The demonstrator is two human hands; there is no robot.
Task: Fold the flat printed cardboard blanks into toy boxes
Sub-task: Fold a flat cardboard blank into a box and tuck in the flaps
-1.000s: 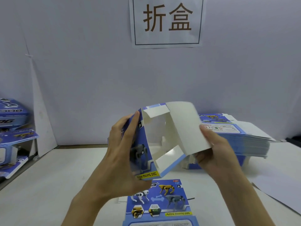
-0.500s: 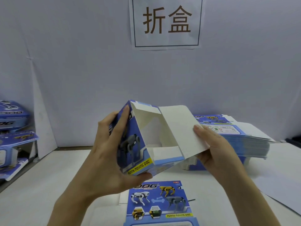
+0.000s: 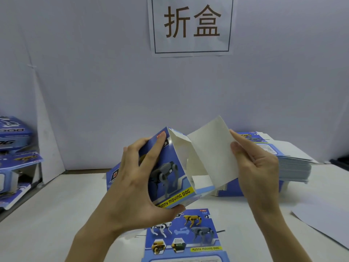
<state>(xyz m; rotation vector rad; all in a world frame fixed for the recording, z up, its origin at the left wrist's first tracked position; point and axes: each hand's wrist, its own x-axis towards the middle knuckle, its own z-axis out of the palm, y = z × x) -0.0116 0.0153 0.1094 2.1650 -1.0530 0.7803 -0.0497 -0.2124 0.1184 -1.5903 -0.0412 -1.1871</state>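
A partly folded blue printed cardboard box (image 3: 170, 173) is held in the air above the white table (image 3: 56, 214), open end turned to the right. It is gripped by the left hand (image 3: 139, 182), with fingers spread over the dog-printed face and thumb curled under the lower corner. Its large white end flap (image 3: 211, 148) is swung outward and pinched by the right hand (image 3: 258, 167), thumb on the inner side, fingers behind. A flat printed blank (image 3: 185, 235) is laid on the table just below the box. A tall stack of flat blanks (image 3: 294, 167) is seen behind the right hand. Blue printed boxes (image 3: 13, 133) are piled far left. A paper sign with two characters (image 3: 191, 25) is fixed on the wall.
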